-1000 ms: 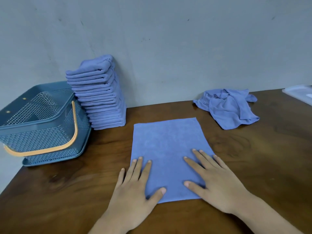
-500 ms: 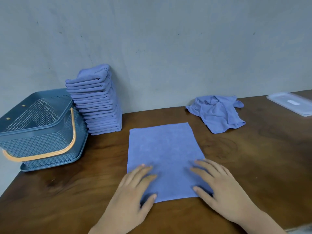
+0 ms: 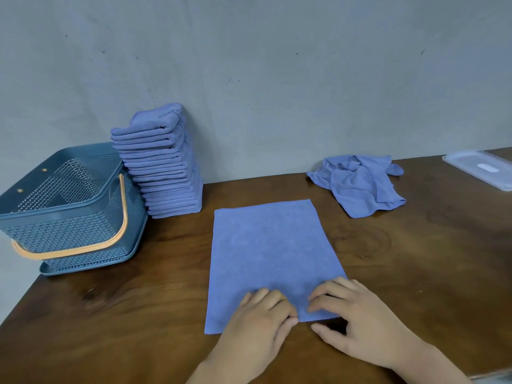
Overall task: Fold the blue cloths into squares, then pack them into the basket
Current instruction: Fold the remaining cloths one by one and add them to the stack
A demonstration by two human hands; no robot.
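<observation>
Taking the flat blue cloth as the clock's centre, the blue perforated basket [image 3: 69, 206] stands at about nine o'clock near the table's left end, its orange handle [image 3: 83, 249] folded down across the near wall, and no cloth shows inside it; just beside its far right corner, at about eleven o'clock, a tall stack of folded blue cloths [image 3: 163, 167] rises against the grey wall [image 3: 277, 79]; the flat blue cloth [image 3: 271, 250] lies spread as a rectangle on the brown wooden table [image 3: 110, 314], long side running twelve to six; at its six o'clock edge the left hand [image 3: 257, 325] rests with fingers bent onto the fabric and thumb at the hem; close to its right, the right hand [image 3: 360, 320] sets bent fingertips on the cloth's near right corner while its thumb lies on bare wood; whether either hand actually pinches the hem I cannot tell; at one o'clock a crumpled blue cloth [image 3: 360, 184] sits by the wall; at two o'clock a clear plastic lid [image 3: 482, 169] lies at the table's right edge.
</observation>
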